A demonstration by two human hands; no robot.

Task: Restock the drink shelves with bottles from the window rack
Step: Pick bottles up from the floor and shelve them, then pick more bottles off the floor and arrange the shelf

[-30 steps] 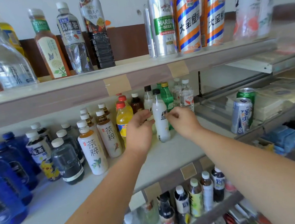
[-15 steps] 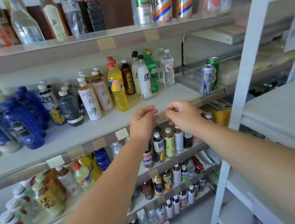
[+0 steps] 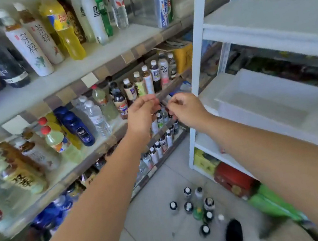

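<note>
A cluster of small bottles [image 3: 195,207] is pictured standing on the tiled floor [image 3: 154,192], just beside a black shoe [image 3: 232,234]. Above them, the left hand [image 3: 141,116] and right hand [image 3: 187,109] are held close together before the stocked drink shelves [image 3: 77,68], fingers loosely curled and nothing gripped. A white rack [image 3: 262,18] is seen at right.

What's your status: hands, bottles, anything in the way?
Left hand and right hand empty, fingers loosely curled, raised before drink shelves. Floor bottles standing upright below, none held. Black shoe close beside them.
</note>
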